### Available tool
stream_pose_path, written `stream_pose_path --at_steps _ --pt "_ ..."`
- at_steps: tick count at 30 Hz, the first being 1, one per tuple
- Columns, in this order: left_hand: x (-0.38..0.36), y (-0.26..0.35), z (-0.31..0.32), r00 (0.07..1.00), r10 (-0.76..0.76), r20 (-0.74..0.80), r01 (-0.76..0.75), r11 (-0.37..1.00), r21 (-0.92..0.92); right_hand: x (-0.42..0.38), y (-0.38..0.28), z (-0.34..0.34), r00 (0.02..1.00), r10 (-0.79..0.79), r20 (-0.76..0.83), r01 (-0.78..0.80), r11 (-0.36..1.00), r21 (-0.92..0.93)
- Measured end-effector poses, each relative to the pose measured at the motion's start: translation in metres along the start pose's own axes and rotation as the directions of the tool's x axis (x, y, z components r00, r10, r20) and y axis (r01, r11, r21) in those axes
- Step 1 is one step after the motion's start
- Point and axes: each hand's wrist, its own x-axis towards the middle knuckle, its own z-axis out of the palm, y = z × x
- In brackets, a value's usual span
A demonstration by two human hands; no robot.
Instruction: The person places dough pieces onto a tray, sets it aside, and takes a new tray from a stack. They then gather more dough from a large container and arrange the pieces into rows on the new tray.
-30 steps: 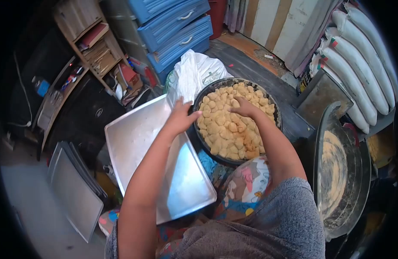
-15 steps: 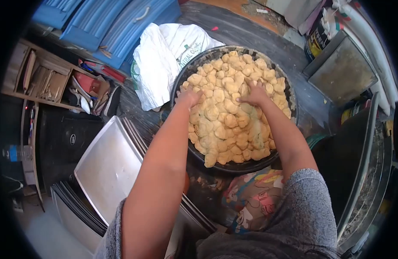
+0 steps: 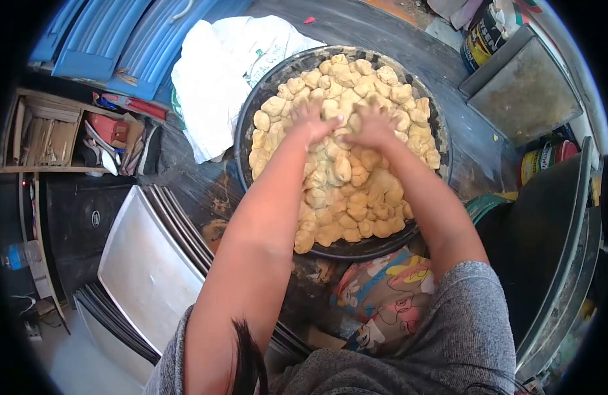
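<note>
A heap of pale yellow-brown dough lumps (image 3: 358, 214) fills a wide, round black basin (image 3: 443, 118). My left hand (image 3: 308, 125) lies on the upper middle of the heap with its fingers spread. Beside it, my right hand (image 3: 371, 126) also rests on the lumps, fingers apart and slightly blurred. The two thumbs point towards each other with a small gap between them. Neither hand is closed round a lump. Some of the dough under both palms and forearms is hidden.
A white sack (image 3: 212, 79) lies against the basin's left side, near blue plastic drawers (image 3: 103, 49). Metal trays (image 3: 149, 253) lean at lower left. A square tin (image 3: 525, 89) and large dark round pans (image 3: 541, 243) stand to the right. A patterned cloth (image 3: 386, 293) is below the basin.
My hands have come closer together over the middle of the heap, the left moving inward from the basin's left side. The lumps have shifted, and the camera view has moved slightly.
</note>
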Motion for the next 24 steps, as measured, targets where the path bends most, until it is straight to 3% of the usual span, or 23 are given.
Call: stream_pose_path --at_steps 1,3,4,5,6,7,9,10,11,12,13,14,15,16,17,19,20,22,24 --pt "-0.004 -0.001 0.001 1.000 0.002 0.003 -0.002 1.000 -0.001 -0.005 -0.005 0.000 1.000 0.003 0.001 -0.003 1.000 -0.001" --pt "-0.013 -0.011 0.000 0.919 0.075 0.387 -0.095 0.995 0.033 -0.017 -0.005 0.000 0.937 -0.170 0.306 0.157 0.985 0.068" --pt "-0.019 -0.018 -0.008 0.874 0.154 0.460 -0.190 0.981 0.033 -0.025 -0.001 -0.005 0.934 -0.160 0.320 0.143 0.987 0.076" --pt "-0.024 -0.020 -0.015 0.868 0.145 0.476 -0.185 0.982 0.038 -0.032 0.004 -0.014 0.865 -0.260 0.430 0.231 0.965 0.120" --pt "-0.028 -0.018 -0.029 0.747 0.148 0.648 -0.197 0.980 0.004 -0.036 0.007 -0.024 0.774 -0.362 0.519 0.318 0.932 0.175" --pt "-0.034 -0.012 -0.046 0.598 0.148 0.788 -0.202 0.979 -0.031 -0.031 0.009 -0.034 0.772 -0.369 0.517 0.320 0.929 0.185" --pt "-0.031 0.006 -0.060 0.561 0.115 0.820 -0.245 0.969 0.032 -0.005 0.015 -0.054 0.536 -0.368 0.760 0.181 0.929 0.322" --pt "-0.012 0.015 -0.063 0.530 0.017 0.848 -0.250 0.958 0.137 0.005 0.022 -0.053 0.537 -0.373 0.756 0.188 0.927 0.323" --pt "0.006 0.018 -0.065 0.491 -0.085 0.867 -0.257 0.937 0.238 0.012 0.029 -0.044 0.839 -0.268 0.474 0.145 0.949 0.280" --pt "0.024 0.000 -0.055 0.743 0.051 0.667 -0.140 0.987 0.080 0.014 0.031 -0.032 0.987 -0.116 0.110 0.084 0.962 0.260" --pt "0.026 -0.012 -0.033 0.744 0.052 0.666 -0.138 0.987 0.077 0.011 0.026 -0.018 0.987 -0.118 0.111 0.087 0.962 0.258" --pt "0.022 -0.018 -0.007 0.926 0.147 0.348 -0.116 0.987 -0.109 0.006 0.018 -0.004 0.993 -0.072 0.095 0.058 0.988 0.146" --pt "0.013 -0.018 0.008 0.987 0.161 -0.022 -0.160 0.945 -0.287 0.002 0.012 0.004 0.997 -0.022 0.072 0.020 0.999 0.033" --pt "-0.008 -0.008 -0.001 0.937 0.144 0.319 -0.151 0.989 -0.002 0.002 0.009 0.006 0.979 -0.057 0.195 0.041 0.995 0.087" --pt "-0.014 -0.016 0.013 0.908 0.165 0.386 -0.177 0.984 -0.004 0.000 0.013 0.005 0.923 -0.159 0.351 0.104 0.980 0.168" --pt "-0.029 -0.014 0.004 0.813 0.151 0.562 -0.147 0.988 -0.052 -0.022 0.014 0.003 0.868 -0.237 0.435 0.149 0.962 0.228" --pt "-0.037 -0.013 -0.002 0.812 0.152 0.563 -0.148 0.988 -0.052 -0.035 0.011 0.002 0.869 -0.236 0.436 0.147 0.963 0.228" --pt "-0.052 -0.010 -0.013 0.672 0.119 0.731 -0.247 0.967 0.070 -0.059 0.004 -0.002 0.812 -0.391 0.434 0.439 0.899 -0.011" --pt "-0.059 -0.010 -0.008 0.703 0.133 0.698 -0.329 0.932 0.154 -0.073 0.006 -0.008 0.782 -0.415 0.465 0.432 0.899 0.077"
